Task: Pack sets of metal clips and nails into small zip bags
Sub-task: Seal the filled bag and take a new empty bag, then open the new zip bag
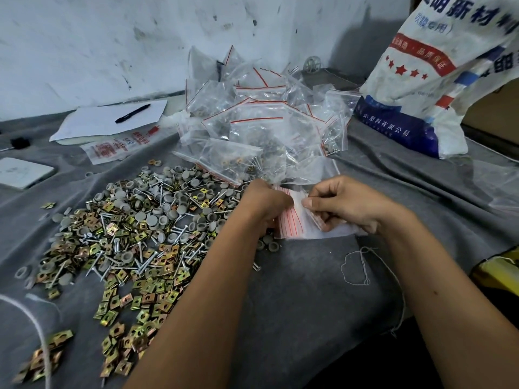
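While both forearms reach forward from the bottom edge and converge near the middle of the grey cloth-covered surface (309, 290), the two hands meet over a stack of empty zip bags (292, 220) with red seal lines. The left hand (265, 202) is turned knuckles-up, its fingers curled down onto the left part of the stack, gripping it against the cloth. The right hand (341, 202) lies just beside it, fingers bent inward and thumb extended toward the left hand, pinching the edge of the top bag between thumb and fingertips. The stack lies flat under and between both hands, its lower white edge showing below the right wrist.

To the left of the hands a broad scatter of loose parts covers the cloth: brass-coloured metal clips (134, 287), silver nails (146, 265) and grey round caps (168, 197), mixed together. Behind the hands rises a heap of filled zip bags (261, 127). A large printed woven sack (438, 77) stands at the far right. At the far left a black pen (132, 113) rests on a sheet of white paper (109, 120), with a white flat device (22, 172) nearer the left edge. A loose white thread (362, 265) lies on the cloth below the right wrist.
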`<state>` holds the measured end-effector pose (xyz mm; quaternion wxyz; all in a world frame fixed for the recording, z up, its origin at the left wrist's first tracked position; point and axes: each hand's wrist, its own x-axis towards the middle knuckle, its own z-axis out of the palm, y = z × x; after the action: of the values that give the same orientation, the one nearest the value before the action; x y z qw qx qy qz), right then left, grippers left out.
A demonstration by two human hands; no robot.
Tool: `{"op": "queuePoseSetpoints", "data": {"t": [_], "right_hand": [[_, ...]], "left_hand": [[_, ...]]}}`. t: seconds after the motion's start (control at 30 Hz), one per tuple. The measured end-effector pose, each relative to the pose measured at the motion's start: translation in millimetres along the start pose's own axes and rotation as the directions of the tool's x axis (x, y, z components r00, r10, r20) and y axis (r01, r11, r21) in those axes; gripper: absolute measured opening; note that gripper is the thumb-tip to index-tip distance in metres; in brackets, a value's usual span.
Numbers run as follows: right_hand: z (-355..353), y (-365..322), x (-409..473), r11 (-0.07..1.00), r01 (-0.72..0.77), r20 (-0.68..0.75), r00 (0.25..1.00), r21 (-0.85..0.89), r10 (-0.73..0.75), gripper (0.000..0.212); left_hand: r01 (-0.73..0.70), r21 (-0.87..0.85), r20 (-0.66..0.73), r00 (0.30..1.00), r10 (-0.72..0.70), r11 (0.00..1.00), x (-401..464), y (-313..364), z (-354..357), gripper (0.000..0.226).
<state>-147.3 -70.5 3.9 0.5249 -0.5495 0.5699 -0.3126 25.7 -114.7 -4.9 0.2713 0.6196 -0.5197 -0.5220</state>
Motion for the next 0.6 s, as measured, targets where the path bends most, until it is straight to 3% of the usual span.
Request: {"op": "queuePoseSetpoints", "data": {"t": [0.1,0.2,0.27,0.37,0.43,0.5,0.53,0.6], "right_hand": [[-2,-1,-3,0.999,-0.041,-0.067,0.997,0.015,0.041,0.025],[-5,0,-8,0.998,-0.003,-0.273,0.962,-0.069,-0.016,0.027],[-17,2,-13,0.999,0.019,-0.444,0.895,-0.031,-0.031,0.023],[-51,6,-24,0.985,0.06,-0.728,0.681,0.162,0.078,0.004],[-75,7,-33,0.922,0.187,-0.85,0.482,0.338,0.213,0.013],[-86,0,-43,0.912,0.306,-0.941,0.282,0.272,0.186,0.011],[-88,-7,-47,0.91,0.354,-0.965,0.22,0.214,0.141,0.01],[-82,-22,-51,0.906,0.402,-0.977,0.206,0.133,0.053,0.015]], "left_hand": [[-0.008,0.051,0.0,1.0,0.008,0.999,-3,1,0,0.033],[-0.02,0.099,-0.02,1.0,0.023,0.995,-4,1,1,0.033],[-0.027,0.128,-0.039,0.999,0.032,0.991,-5,3,2,0.031],[-0.038,0.158,-0.059,0.997,0.048,0.987,-5,5,4,0.032],[-0.045,0.191,-0.072,0.996,0.06,0.981,-5,6,5,0.034],[-0.065,0.26,-0.099,0.991,0.094,0.963,-6,7,8,0.032],[-0.079,0.298,-0.115,0.986,0.118,0.951,-7,9,10,0.03],[-0.114,0.359,-0.137,0.975,0.173,0.927,-10,12,13,0.028]]}}
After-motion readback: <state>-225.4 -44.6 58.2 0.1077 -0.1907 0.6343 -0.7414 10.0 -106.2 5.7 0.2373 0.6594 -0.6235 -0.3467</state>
